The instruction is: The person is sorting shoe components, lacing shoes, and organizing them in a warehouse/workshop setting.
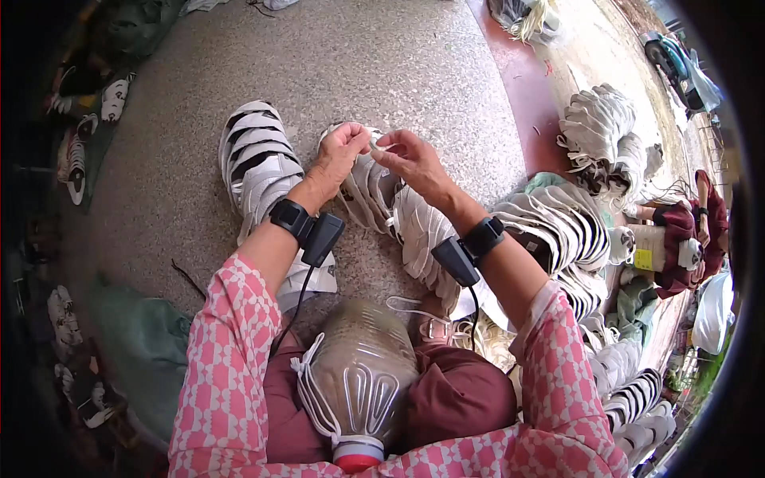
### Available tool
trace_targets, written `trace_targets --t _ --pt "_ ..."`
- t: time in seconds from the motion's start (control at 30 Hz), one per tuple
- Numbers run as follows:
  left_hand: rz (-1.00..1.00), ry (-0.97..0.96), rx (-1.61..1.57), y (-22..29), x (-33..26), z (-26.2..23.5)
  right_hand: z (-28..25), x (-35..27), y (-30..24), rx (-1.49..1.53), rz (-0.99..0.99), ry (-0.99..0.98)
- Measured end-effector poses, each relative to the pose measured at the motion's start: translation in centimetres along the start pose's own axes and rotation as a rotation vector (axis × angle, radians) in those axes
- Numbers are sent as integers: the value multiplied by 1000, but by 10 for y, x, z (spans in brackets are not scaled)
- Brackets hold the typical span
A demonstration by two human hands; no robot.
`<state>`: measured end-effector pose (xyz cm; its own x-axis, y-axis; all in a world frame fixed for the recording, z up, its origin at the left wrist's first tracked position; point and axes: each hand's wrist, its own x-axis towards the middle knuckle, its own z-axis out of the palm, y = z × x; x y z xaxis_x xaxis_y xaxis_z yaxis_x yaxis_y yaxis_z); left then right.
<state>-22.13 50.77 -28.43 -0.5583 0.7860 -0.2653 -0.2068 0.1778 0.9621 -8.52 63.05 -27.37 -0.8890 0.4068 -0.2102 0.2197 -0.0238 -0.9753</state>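
Observation:
My left hand [343, 153] and my right hand [416, 166] are raised close together in the middle of the head view. The fingertips of both are pinched around something small and pale greenish between them, too small to make out. Just beneath the hands, a curved row of nested white and grey shoe uppers [418, 231] runs back toward my legs. Left of it, beside my left forearm, lies a second row of white uppers with black linings [259, 155]. A large clear plastic bottle [358, 374] rests between my knees, red cap toward me, a white cord around it.
More stacked uppers [558, 219] lie at the right, with another pile [602, 131] beyond. Green cloth [147, 342] sits at left, with shoes [77, 159] along that edge. A person in maroon [681, 239] works at far right. A scooter [673, 68] stands behind.

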Motion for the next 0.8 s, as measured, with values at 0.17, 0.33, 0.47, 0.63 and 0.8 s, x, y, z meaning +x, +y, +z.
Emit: trace_targets --t 0.17,0.33,0.47,0.63,0.8 --pt "0 -54 -48 5 4 7 2 10 6 224 -178 -18" --pt "184 199 287 -7 21 -8 -8 4 9 -22 40 127" --pt "-42 397 476 -48 31 -42 -19 4 55 -1041 -365 -189" --pt "-288 244 138 -56 28 -42 -4 2 72 -1352 -376 -58" --pt "-156 205 385 -65 21 -50 17 16 81 -1059 25 303"
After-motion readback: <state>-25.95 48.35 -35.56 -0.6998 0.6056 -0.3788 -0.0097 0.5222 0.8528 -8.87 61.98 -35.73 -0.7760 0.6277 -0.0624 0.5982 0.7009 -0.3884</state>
